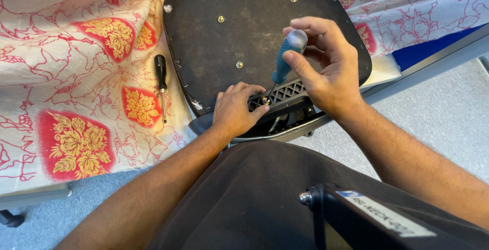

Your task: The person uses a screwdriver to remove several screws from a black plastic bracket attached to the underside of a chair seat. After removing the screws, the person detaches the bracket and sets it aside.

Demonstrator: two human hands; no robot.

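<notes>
- Spread over the bench I see a white cloth with red and gold flower patches point(76, 76), grey floor beyond its edge.
- On it, left of the seat, lies a spare black-handled screwdriver point(161, 79), untouched.
- My left hand point(235, 110) curls over the near rim of the dark upturned chair seat point(244, 31), fingers pinched by a brass screw point(266, 99).
- My right hand point(326, 71) grips a teal-handled screwdriver point(285, 61), nearly upright, tip on that screw beside the black lattice bracket point(285, 93).

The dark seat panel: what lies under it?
Under the dark seat panel shows a red-and-gold patterned cloth, spreading left and right, with a black screwdriver lying on it. Whatever the panel itself covers is hidden.
</notes>
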